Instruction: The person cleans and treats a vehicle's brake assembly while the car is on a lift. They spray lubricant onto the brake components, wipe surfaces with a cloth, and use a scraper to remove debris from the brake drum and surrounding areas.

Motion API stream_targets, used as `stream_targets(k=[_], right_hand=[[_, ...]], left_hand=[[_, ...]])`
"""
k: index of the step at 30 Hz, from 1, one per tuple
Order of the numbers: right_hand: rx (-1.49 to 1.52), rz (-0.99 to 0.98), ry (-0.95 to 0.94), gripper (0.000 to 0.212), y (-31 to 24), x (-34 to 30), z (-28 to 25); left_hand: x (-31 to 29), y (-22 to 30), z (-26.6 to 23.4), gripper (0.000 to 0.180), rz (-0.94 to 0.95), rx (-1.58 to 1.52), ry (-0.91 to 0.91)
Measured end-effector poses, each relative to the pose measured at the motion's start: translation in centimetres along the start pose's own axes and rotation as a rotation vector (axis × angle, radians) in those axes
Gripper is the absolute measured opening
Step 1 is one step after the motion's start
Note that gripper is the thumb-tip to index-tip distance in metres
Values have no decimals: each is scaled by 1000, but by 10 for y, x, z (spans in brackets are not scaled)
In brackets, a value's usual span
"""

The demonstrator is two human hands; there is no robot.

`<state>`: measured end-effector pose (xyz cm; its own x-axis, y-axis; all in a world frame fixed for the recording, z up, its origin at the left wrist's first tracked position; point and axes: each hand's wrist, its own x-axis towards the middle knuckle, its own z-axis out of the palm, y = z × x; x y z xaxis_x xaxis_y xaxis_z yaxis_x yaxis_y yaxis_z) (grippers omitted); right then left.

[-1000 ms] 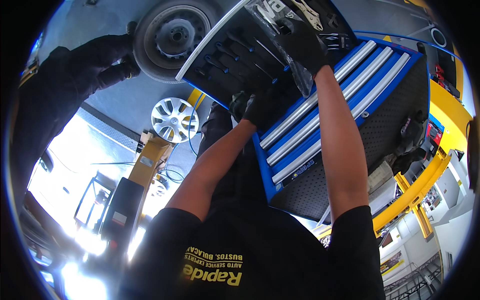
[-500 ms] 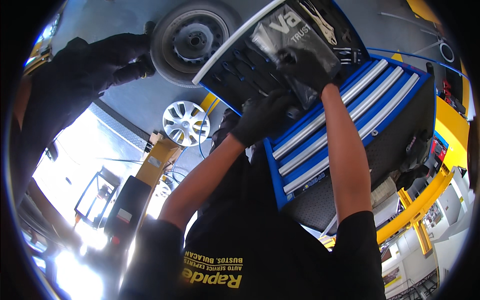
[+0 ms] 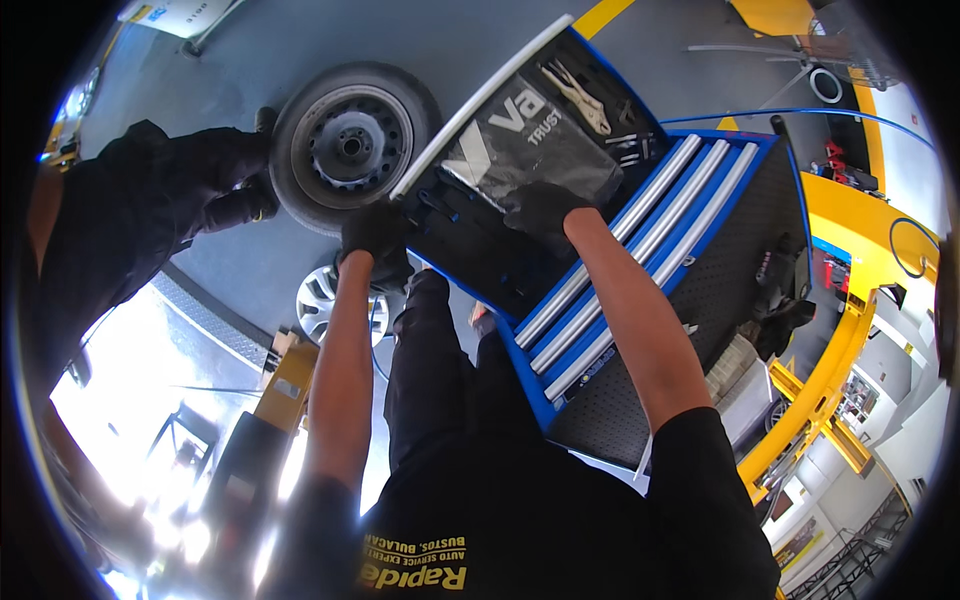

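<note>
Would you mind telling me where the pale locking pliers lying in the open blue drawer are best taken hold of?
Probably by the two long handles. The pale locking pliers lie flat on the dark liner of the open blue tool-cart drawer, beyond the dark plastic bag. Their handles are spread and bare, so a grip from straight above, closing across both, looks simplest.

— What sort of place is this?

— A car repair workshop. A blue tool trolley (image 3: 640,250) stands with its top drawer (image 3: 500,200) open, locking pliers (image 3: 580,95) lying near the drawer's far corner.

— Anything besides the tools?

— A steel-rimmed wheel (image 3: 350,145) lies on the grey painted floor (image 3: 250,60) just beyond the drawer's white front edge, a silver wheel cover (image 3: 325,300) lies nearer, and yellow lift arms (image 3: 830,370) stand to the right.
</note>
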<state>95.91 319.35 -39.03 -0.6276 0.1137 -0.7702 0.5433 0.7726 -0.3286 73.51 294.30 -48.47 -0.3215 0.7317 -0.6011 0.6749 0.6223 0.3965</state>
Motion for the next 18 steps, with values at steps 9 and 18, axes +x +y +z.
stream_targets(k=[9,18], right_hand=[[140,-324,615,54,-86,-112,-17],[463,-899,379,56,-234,-252,55]], left_hand=[[-133,56,-5,30,232,-561,-93],[-398,133,0,36,339,-1018,339]])
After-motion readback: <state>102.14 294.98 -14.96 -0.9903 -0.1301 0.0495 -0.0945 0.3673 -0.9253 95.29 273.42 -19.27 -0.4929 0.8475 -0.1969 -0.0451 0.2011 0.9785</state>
